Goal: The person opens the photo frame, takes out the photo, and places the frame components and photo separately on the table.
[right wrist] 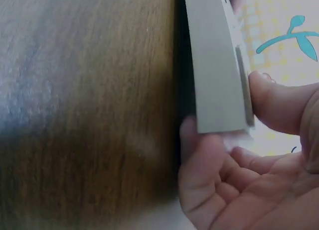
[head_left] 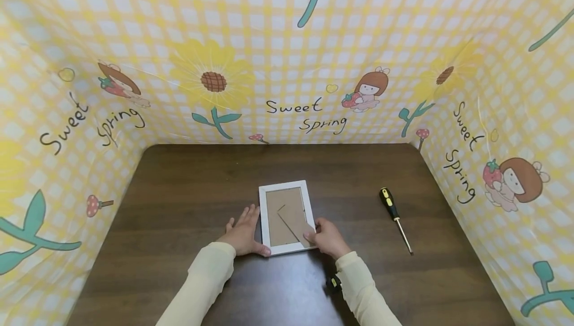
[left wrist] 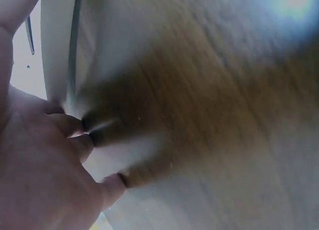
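Note:
A white picture frame (head_left: pixel 264 221) lies on the table with its brown backing board (head_left: pixel 282 216) facing up. Slanted thin lines mark the board. My right hand (head_left: pixel 331 238) grips the frame's lower right corner, thumb on top at the board and fingers curled under the rim. In the right wrist view, the board's edge (right wrist: pixel 244 85) stands slightly proud of the white frame side (right wrist: pixel 217 65). To the left, my left hand (head_left: pixel 242 234) rests with fingers spread on the table, its thumb touching the frame's lower left corner. The frame's front is hidden.
A black and yellow screwdriver (head_left: pixel 389 204) lies on the dark wooden table (head_left: pixel 188 176) to the right. Beside my right sleeve sits another black and yellow object (head_left: pixel 333 284), mostly covered. Yellow checked cloth (head_left: pixel 287 57) walls the table at the back and sides.

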A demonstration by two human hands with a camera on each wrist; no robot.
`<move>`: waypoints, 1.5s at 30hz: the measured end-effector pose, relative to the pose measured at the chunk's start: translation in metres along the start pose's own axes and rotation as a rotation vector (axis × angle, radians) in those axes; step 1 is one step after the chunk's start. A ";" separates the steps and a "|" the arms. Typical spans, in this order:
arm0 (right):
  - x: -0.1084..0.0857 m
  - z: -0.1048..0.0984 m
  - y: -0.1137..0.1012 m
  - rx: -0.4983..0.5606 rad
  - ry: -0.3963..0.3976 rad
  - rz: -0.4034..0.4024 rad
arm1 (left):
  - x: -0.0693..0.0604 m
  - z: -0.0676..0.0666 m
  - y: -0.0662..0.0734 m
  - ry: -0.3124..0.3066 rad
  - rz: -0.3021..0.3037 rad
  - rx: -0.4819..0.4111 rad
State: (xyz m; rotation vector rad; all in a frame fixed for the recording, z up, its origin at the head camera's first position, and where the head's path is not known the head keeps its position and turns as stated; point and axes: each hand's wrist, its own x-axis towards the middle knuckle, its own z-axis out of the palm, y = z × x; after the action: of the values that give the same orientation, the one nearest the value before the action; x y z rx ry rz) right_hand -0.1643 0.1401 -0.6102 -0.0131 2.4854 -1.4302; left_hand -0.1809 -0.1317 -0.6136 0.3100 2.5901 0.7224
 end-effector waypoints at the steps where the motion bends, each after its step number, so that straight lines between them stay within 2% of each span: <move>1: 0.000 0.001 0.000 -0.021 0.008 -0.005 | -0.001 0.000 0.000 -0.003 -0.001 -0.009; 4: 0.000 0.002 0.000 -0.083 0.039 -0.033 | -0.002 0.002 -0.001 -0.006 -0.008 -0.040; 14: 0.004 0.002 0.003 -0.136 0.046 -0.029 | -0.002 0.004 0.003 0.034 0.029 -0.115; 22: 0.010 -0.005 0.005 -0.156 0.010 -0.038 | 0.003 0.004 0.008 0.037 0.023 -0.092; 30: 0.011 -0.006 0.007 -0.160 -0.042 -0.020 | 0.001 0.006 0.006 0.034 0.015 -0.090; 45: 0.010 -0.004 0.003 -0.126 -0.064 -0.025 | -0.001 0.004 0.004 0.020 0.003 -0.085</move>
State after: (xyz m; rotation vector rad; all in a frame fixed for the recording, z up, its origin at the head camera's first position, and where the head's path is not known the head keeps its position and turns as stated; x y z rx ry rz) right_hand -0.1746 0.1435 -0.6134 -0.1126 2.5272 -1.2594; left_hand -0.1779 -0.1266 -0.6144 0.2814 2.5697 0.8385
